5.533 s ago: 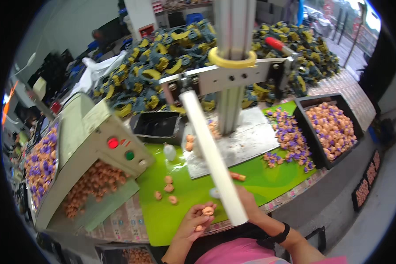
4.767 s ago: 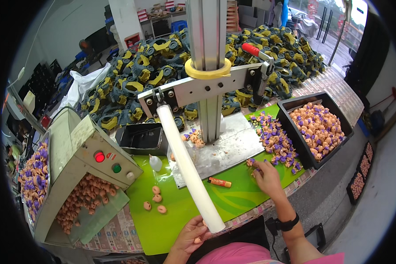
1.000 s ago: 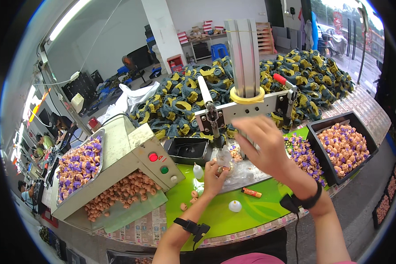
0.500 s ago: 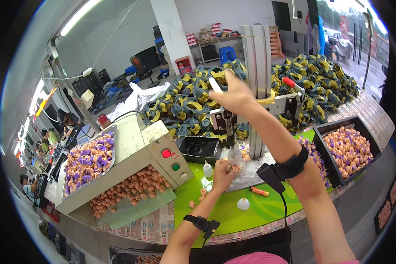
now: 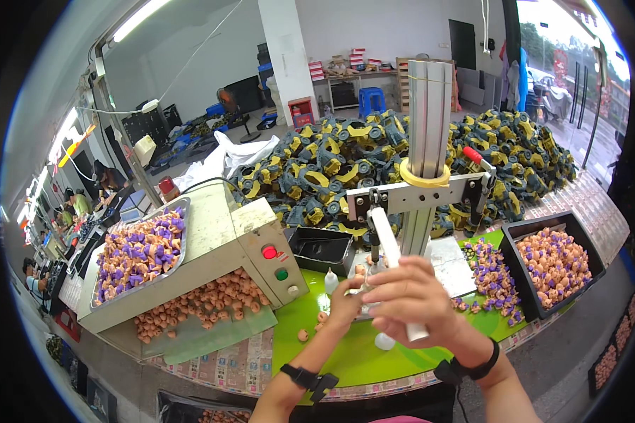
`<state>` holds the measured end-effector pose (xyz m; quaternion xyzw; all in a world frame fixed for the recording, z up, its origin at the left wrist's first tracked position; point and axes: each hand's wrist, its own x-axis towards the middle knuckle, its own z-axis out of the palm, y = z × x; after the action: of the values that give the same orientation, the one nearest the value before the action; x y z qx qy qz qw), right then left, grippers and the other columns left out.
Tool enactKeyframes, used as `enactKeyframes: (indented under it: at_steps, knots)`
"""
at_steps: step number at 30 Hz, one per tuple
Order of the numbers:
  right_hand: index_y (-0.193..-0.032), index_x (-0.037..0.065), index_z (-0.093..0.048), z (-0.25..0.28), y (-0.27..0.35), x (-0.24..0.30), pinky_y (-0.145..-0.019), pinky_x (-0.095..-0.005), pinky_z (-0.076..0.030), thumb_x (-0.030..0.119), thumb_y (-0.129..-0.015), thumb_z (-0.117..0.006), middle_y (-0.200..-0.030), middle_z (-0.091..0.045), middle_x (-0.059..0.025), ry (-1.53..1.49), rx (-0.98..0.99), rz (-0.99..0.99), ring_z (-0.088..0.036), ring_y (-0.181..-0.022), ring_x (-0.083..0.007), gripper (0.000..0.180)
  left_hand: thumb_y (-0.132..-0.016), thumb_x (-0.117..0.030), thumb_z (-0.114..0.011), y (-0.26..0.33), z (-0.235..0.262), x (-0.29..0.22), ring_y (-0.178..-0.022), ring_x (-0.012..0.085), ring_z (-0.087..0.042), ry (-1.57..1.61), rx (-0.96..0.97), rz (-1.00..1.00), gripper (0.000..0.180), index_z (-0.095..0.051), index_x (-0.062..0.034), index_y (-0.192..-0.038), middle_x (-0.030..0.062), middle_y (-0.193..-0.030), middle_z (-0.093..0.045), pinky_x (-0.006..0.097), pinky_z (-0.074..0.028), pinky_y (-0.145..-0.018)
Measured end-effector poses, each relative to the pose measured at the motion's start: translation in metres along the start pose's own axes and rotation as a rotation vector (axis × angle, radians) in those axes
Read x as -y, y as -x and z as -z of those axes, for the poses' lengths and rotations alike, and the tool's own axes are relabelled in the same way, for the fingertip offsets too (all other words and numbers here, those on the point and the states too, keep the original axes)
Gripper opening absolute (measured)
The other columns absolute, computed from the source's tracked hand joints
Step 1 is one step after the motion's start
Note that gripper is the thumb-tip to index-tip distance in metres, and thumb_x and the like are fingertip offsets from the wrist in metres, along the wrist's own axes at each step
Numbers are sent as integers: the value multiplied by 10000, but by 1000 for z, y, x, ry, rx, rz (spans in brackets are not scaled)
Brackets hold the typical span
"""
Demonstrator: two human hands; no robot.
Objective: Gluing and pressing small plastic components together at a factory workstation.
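Note:
My right hand (image 5: 420,299) lies over the white lever handle (image 5: 386,229) of a bench press, its fingers bent across it. The handle's lower end shows below my palm. My left hand (image 5: 344,303) is closed at the foot of the press, under the plunger (image 5: 374,243); what its fingers pinch is mostly hidden. Beside that hand stands a small white squeeze bottle (image 5: 331,282). A few round peach-coloured parts (image 5: 303,335) lie on the green mat (image 5: 346,363). The press has a metal column (image 5: 429,116) with a yellow ring (image 5: 425,174).
At left, a beige machine (image 5: 215,240) bears a tray of peach-and-purple pieces (image 5: 141,250), with round peach parts (image 5: 197,307) beneath. A black bin (image 5: 322,247) stands behind my left hand. At right is a filled black crate (image 5: 536,299). Grey-and-yellow parts (image 5: 317,169) heap behind.
My right hand has come down and toward me from high up by the column, and the lever handle has swung down with it. My left hand stays near the press foot, shifted slightly left.

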<state>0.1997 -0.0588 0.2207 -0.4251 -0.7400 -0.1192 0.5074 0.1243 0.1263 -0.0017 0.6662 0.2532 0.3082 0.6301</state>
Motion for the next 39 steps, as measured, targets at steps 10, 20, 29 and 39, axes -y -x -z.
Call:
enactKeyframes:
  at_steps: [10,20,29,39]
  knots:
    - [-1367,-8,-389,-62,172,-4,-1016,-466,-358,190,-704,-795,-1382,-441,-224,17,-30,-822,-453,-1245,-373,802,-853,82,-504,103,37,-56,-1090,254,-545,1095,14,561,242,-567,7,-1074,150,-1092,-565,371,-469,-983]
    - [-1270,23,-513,-101,200,0,-931,-352,-439,143,-800,-732,-1195,-572,-168,-150,-4,-1111,-564,-1086,-275,532,-933,-23,-546,159,31,-40,-1190,259,-547,1112,209,638,305,-503,-28,-1236,179,-1320,-512,335,-491,-991]
    - [-1048,-1,-595,-52,205,44,-700,-327,-479,156,-696,-833,-907,-593,-92,-252,-183,-1260,-591,-785,-235,453,-928,-51,-579,171,3,-32,-1054,183,-600,981,191,659,320,-515,-57,-1242,100,-1207,-571,280,-520,-909]
    - [-947,45,-610,-45,208,47,-633,-296,-453,147,-645,-878,-850,-602,-79,-61,-339,-981,-561,-704,-184,417,-921,-25,-582,172,-10,-8,-1146,181,-552,993,275,699,329,-527,-17,-1245,91,-1227,-555,276,-464,-979]
